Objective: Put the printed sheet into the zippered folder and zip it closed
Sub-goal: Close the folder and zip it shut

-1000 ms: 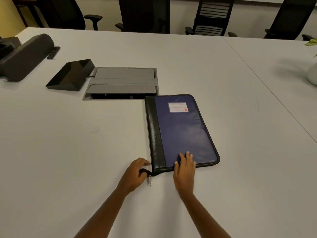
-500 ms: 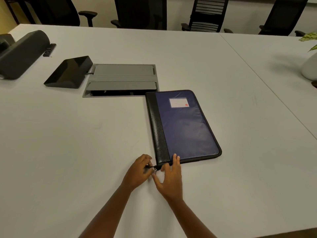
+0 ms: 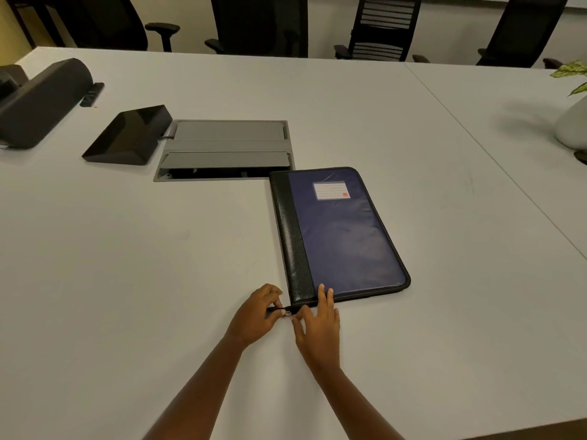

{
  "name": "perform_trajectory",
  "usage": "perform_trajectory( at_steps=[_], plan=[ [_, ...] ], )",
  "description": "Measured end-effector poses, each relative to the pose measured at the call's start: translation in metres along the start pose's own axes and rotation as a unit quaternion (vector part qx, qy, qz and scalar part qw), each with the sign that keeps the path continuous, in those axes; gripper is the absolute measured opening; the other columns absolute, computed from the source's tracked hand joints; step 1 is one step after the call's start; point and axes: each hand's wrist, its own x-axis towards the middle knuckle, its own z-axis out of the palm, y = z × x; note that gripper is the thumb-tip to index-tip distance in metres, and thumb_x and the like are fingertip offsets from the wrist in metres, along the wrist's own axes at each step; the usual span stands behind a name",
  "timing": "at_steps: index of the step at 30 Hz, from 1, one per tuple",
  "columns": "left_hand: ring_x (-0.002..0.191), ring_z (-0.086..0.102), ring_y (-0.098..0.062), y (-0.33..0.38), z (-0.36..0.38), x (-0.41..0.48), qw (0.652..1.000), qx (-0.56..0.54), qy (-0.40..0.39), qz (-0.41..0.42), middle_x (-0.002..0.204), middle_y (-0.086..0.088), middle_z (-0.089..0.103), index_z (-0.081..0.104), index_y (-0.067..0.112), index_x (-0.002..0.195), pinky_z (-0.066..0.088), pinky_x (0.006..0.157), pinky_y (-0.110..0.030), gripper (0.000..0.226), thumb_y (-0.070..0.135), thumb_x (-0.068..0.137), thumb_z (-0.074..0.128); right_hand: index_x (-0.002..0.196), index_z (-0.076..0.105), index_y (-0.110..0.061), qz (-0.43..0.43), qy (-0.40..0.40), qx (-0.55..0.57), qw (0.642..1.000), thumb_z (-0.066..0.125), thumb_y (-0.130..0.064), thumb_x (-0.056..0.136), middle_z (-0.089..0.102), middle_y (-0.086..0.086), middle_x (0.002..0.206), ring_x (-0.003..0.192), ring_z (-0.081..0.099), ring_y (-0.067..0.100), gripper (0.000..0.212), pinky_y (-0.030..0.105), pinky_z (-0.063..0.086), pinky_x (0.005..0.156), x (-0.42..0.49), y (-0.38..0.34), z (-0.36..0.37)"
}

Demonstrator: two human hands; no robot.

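The zippered folder [image 3: 344,236], blue with a black spine strip and a white label, lies flat and closed on the white table [image 3: 127,265]. My left hand [image 3: 255,314] pinches the black zipper tab [image 3: 279,310] at the folder's near left corner. Beside it, my right hand [image 3: 317,325] rests with fingertips on the folder's near edge and its thumb by the metal zipper pull [image 3: 288,313]. No printed sheet shows.
A grey cable hatch [image 3: 225,147] is set into the table just behind the folder, with a black wedge-shaped device [image 3: 127,134] to its left. A dark grey device [image 3: 35,103] sits far left, a white plant pot [image 3: 573,125] far right. Office chairs line the far side.
My right hand slid left from the middle of the folder's near edge to the zipper corner. My left hand stayed at that corner, now pinching the tab straight out.
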Motion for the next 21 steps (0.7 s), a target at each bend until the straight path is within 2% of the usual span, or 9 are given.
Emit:
perform_trajectory(
  at_steps=[5,12,14,17,21],
  plan=[
    [0.108,0.054,-0.019,-0.007,0.001,0.006,0.998,0.063,-0.004,0.027,0.117,-0.007,0.059,0.063,0.0,0.09,0.04,0.086,-0.02,0.013,0.012,0.087,0.06,0.061,0.061,-0.018,-0.007,0.009,0.003,1.0,0.086,-0.018,0.055,0.063,0.02,0.121,0.112,0.057,0.041,0.026,0.05,0.054,0.079,0.003,0.006,-0.008],
    [0.102,0.055,-0.02,-0.008,-0.001,0.009,0.996,0.077,-0.009,0.033,0.11,-0.007,0.06,0.062,0.002,0.09,0.045,0.084,-0.028,0.014,0.014,0.088,0.055,0.056,0.058,-0.014,-0.004,0.029,0.03,0.999,0.086,-0.011,0.054,0.064,0.021,0.118,0.11,0.059,0.042,0.029,0.054,0.053,0.079,0.01,0.031,-0.022],
    [0.101,0.055,-0.019,-0.005,-0.003,0.008,0.996,0.083,-0.023,0.023,0.109,-0.006,0.06,0.061,0.003,0.092,0.045,0.084,-0.028,0.02,0.02,0.087,0.051,0.056,0.058,-0.013,-0.01,0.026,0.037,0.999,0.085,-0.01,0.055,0.064,0.02,0.118,0.11,0.059,0.041,0.028,0.054,0.052,0.08,0.013,0.036,-0.025],
    [0.101,0.054,-0.018,0.0,-0.006,0.007,0.995,0.092,-0.042,0.005,0.108,-0.005,0.059,0.06,0.004,0.096,0.044,0.083,-0.027,0.033,0.028,0.081,0.042,0.057,0.057,-0.01,0.006,0.015,0.076,0.997,0.081,-0.004,0.06,0.063,0.019,0.12,0.115,0.055,0.043,0.025,0.057,0.05,0.086,0.015,0.046,-0.028],
    [0.1,0.053,-0.019,0.003,-0.007,0.007,0.994,0.1,-0.044,0.001,0.108,-0.006,0.058,0.059,0.003,0.096,0.042,0.083,-0.026,0.029,0.024,0.083,0.045,0.061,0.057,-0.004,0.062,0.002,0.118,0.991,0.072,-0.003,0.072,0.055,0.018,0.13,0.128,0.042,0.04,0.018,0.052,0.04,0.1,0.019,0.072,-0.039]
  ],
)
